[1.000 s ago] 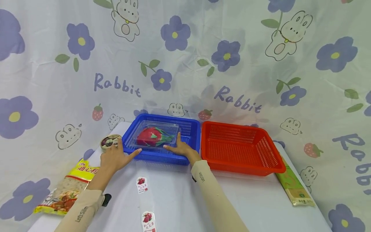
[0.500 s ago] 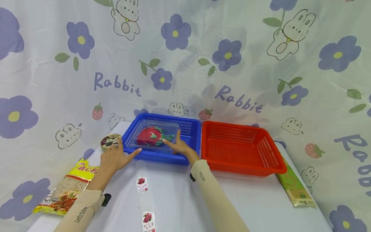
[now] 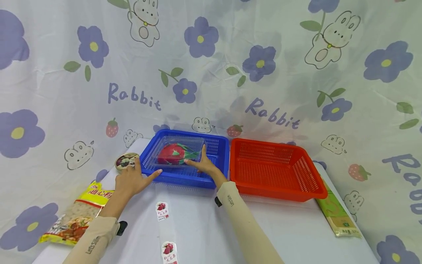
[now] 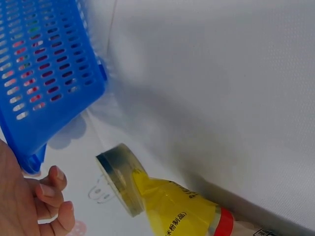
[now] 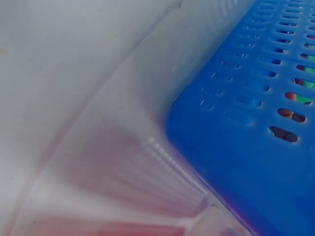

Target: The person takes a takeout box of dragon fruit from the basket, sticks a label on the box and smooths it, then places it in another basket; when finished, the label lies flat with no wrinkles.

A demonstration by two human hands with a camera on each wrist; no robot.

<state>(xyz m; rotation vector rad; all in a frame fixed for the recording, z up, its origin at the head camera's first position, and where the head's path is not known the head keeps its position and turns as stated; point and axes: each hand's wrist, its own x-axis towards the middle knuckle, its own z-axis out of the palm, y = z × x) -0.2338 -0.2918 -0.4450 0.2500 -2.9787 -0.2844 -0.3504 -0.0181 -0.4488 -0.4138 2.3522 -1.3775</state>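
A clear plastic box [image 3: 195, 141] with a pink, green-tipped dragon fruit [image 3: 172, 153] inside lies in the blue basket [image 3: 184, 180]. My right hand [image 3: 207, 167] is at the box's front right corner, its index finger extended along the right side and its thumb reaching over the front. Its other fingers are mostly hidden. At the basket's front left corner, my left hand [image 3: 129, 181] has thumb and index finger spread apart. The left wrist view shows its fingertips [image 4: 51, 191] loosely bent just outside the corner. The right wrist view shows only the basket's outer side [image 5: 231, 162].
Right of the blue basket stands a red basket [image 3: 268, 192]. A round container [image 3: 122, 163] sits left of my left hand, with a yellow food bag [image 3: 77, 216] nearer me. A green packet [image 3: 336, 214] lies at the right table edge. Two dragon-fruit stickers [image 3: 162, 211] lie in front.
My right thumb has moved slightly up over the front of the clear box. The box shifts very slightly; my left hand stays in place.
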